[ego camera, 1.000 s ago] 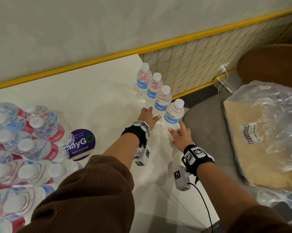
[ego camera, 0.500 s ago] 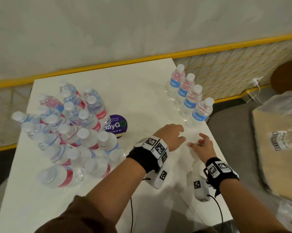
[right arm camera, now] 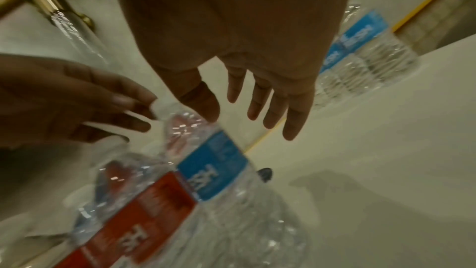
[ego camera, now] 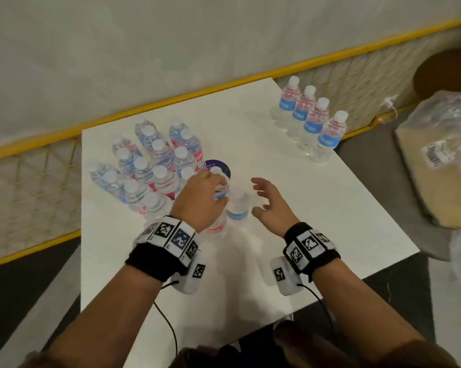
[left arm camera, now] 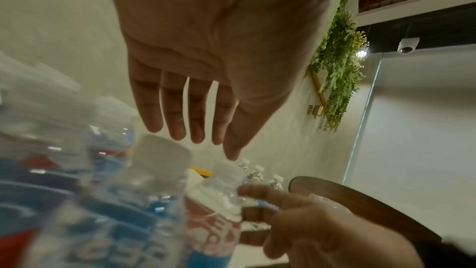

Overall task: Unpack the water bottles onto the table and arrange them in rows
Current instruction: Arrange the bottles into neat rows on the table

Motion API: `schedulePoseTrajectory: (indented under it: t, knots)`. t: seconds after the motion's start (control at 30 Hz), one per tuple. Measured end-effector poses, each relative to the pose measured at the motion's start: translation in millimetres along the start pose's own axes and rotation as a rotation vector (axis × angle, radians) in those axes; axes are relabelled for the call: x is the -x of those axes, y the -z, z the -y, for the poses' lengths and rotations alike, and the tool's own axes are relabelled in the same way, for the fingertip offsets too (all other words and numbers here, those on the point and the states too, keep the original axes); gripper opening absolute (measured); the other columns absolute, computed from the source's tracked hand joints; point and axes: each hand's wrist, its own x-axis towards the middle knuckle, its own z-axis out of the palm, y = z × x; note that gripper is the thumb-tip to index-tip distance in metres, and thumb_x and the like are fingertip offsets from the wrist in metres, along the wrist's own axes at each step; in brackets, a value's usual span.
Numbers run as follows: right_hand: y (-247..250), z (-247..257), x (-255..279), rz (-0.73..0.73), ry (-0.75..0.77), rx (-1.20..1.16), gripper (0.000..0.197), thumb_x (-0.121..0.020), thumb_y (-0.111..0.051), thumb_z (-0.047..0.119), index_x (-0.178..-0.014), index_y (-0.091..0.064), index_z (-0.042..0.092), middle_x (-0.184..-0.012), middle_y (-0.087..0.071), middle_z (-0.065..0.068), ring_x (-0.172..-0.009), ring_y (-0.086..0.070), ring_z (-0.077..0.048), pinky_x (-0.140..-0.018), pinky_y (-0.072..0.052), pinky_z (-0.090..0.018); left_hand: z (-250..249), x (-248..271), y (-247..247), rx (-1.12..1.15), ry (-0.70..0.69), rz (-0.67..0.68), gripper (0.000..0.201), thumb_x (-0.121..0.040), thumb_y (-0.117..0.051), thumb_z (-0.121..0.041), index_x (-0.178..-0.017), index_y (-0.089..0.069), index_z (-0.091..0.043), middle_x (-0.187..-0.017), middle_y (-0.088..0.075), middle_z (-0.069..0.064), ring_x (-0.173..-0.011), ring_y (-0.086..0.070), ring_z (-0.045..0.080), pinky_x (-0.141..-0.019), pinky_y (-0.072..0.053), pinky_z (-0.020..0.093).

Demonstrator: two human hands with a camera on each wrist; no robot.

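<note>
Left hand (ego camera: 198, 200) hovering over a water bottle (ego camera: 218, 221) at the cluster's (ego camera: 149, 166) near edge, fingers straight, slightly apart. Right hand (ego camera: 271, 205) spreading loose fingers beside a blue-label bottle (ego camera: 238, 205). Row of four bottles (ego camera: 310, 120) lining the table's (ego camera: 317, 208) far right edge; bare tabletop lying between.

Clear bottles (ego camera: 155, 168) cluster left; four (ego camera: 313, 120) stand rowed far right.
</note>
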Motion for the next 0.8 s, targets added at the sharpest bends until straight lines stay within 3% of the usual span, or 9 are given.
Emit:
schedulePoseTrajectory:
  t: [0.1, 0.2, 0.37, 0.53, 0.63, 0.8]
  knots:
    - [-26, 18, 4, 0.024, 0.075, 0.046, 0.07, -0.077, -0.072, 0.008, -0.137, -0.038, 0.018, -0.126, -0.045, 0.001, -0.111, -0.041, -0.008, -0.091, -0.033, -0.017, 16, 10, 3, -0.038, 0.057, 0.057, 0.04, -0.082, -0.067, -0.028, -0.119, -0.058, -0.017, -0.117, -0.051, 0.005, -0.107, -0.056, 0.025, -0.094, -0.047, 0.04]
    - [-38, 24, 7, -0.04, 0.086, 0.081, 0.063, -0.075, -0.077, 0.018, -0.129, -0.045, 0.015, -0.119, -0.053, 0.0, -0.104, -0.049, -0.014, -0.081, -0.038, -0.017, 16, 15, 0, -0.135, 0.042, 0.213, 0.05, -0.08, -0.068, -0.035, -0.125, -0.053, -0.019, -0.125, -0.049, 0.005, -0.116, -0.051, 0.024, -0.097, -0.043, 0.035]
    - [-29, 11, 20, -0.058, 0.061, 0.231, 0.054, -0.082, -0.069, 0.024, -0.128, -0.042, 0.018, -0.122, -0.053, -0.007, -0.105, -0.05, -0.019, -0.084, -0.039, -0.024, 12, 9, -16, -0.194, -0.02, 0.289, 0.051, -0.08, -0.068, -0.018, -0.128, -0.051, -0.018, -0.129, -0.051, 0.005, -0.117, -0.051, 0.025, -0.095, -0.04, 0.032]
    - [12, -6, 36, -0.124, -0.029, 0.266, 0.054, -0.083, -0.068, 0.023, -0.129, -0.04, 0.02, -0.123, -0.052, -0.007, -0.11, -0.051, -0.023, -0.089, -0.041, -0.027, -11, -4, -31, -0.126, -0.08, 0.303, 0.048, -0.077, -0.071, -0.019, -0.123, -0.057, -0.019, -0.118, -0.057, 0.004, -0.111, -0.055, 0.024, -0.09, -0.045, 0.033]
    - [45, -17, 41, -0.197, -0.077, 0.247, 0.055, -0.082, -0.069, 0.022, -0.129, -0.041, 0.019, -0.123, -0.052, -0.005, -0.112, -0.05, -0.022, -0.094, -0.043, -0.032, -41, -20, -47, -0.112, -0.142, 0.31, 0.048, -0.078, -0.07, -0.019, -0.123, -0.055, -0.019, -0.121, -0.055, 0.006, -0.111, -0.053, 0.025, -0.091, -0.043, 0.033]
    - [104, -38, 37, -0.345, -0.107, 0.224, 0.055, -0.081, -0.07, 0.017, -0.128, -0.042, 0.017, -0.123, -0.053, -0.005, -0.11, -0.051, -0.022, -0.089, -0.038, -0.026, -95, -68, -73, -0.094, -0.226, 0.312, 0.047, -0.077, -0.07, -0.018, -0.122, -0.055, -0.018, -0.12, -0.056, 0.009, -0.111, -0.054, 0.027, -0.089, -0.042, 0.029]
